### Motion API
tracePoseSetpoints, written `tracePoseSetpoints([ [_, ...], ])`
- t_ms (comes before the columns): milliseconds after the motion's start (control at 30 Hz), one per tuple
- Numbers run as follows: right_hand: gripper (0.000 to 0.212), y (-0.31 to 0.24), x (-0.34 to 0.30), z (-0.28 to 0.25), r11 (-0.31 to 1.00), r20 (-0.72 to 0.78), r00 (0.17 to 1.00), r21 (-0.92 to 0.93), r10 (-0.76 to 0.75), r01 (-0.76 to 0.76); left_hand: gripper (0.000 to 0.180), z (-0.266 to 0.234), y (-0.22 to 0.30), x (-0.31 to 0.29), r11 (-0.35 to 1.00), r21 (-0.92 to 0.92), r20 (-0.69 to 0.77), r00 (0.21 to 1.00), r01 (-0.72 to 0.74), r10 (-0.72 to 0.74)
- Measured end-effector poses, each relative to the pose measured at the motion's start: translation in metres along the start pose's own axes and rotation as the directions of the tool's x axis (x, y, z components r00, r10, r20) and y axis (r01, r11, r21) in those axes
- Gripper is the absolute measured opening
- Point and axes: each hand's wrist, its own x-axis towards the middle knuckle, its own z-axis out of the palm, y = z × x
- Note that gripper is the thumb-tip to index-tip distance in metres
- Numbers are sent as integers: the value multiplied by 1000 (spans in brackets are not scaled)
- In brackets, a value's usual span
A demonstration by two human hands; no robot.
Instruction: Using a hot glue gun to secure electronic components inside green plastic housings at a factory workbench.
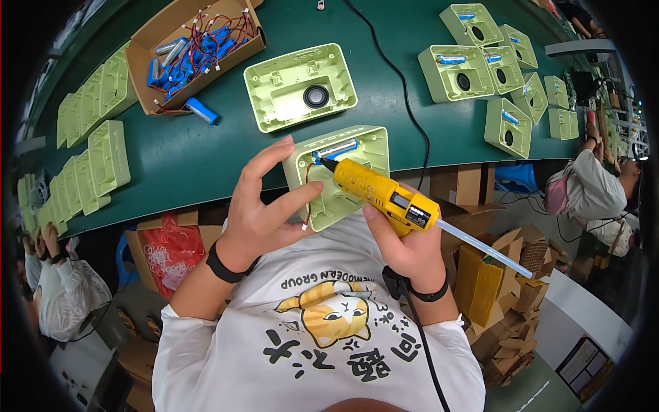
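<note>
My right hand (410, 240) is wrapped round a yellow hot glue gun (367, 189), with a clear glue stick (484, 248) poking out of its back end. Its dark nozzle points at the left end of a blue cylindrical battery (336, 149), which lies along the far wall inside a light green plastic case (381, 145). My left hand (264, 209) grips this case by its left wall, one finger reaching over the rim toward the inside. A thin wire with a small white plug hangs by the case's left edge. The gun hides part of the case's inside.
Beyond stands another green case (257, 96) with a round black speaker. A cardboard box (141, 75) of wired blue batteries is at the far left, a loose battery (202, 111) beside it. Green cases line both sides; a black cable (405, 96) crosses the green table (206, 154). Other people sit nearby.
</note>
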Motion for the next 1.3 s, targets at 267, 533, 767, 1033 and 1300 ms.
tracePoseSetpoints([
  [267, 16, 6, 1, -1, 1000, 41, 999, 7, -14, 13, 61, 2, 2, 1, 1000, 10, -5, 1000, -22, 22],
  [533, 15, -2, 5, -9, 997, -69, 996, 63, 56, -51, 61, 0, 0, 2, 1000, 19, 8, 1000, -12, 12],
  [767, 11, 0, -5, -18, 994, 47, 998, -109, 35, -30, 63, -7, 3, -2, 1000, 21, 59, 998, -9, 8],
  [1033, 27, 31, -6, -41, 869, 101, 953, 392, 287, -303, 64, -12, 14, -9, 988, 153, 53, 999, -17, 9],
  [1300, 37, 82, -33, -62, 296, 1, 1000, 955, 29, -9, 73, -33, 7, 58, 991, -14, 35, 991, 134, -133],
])
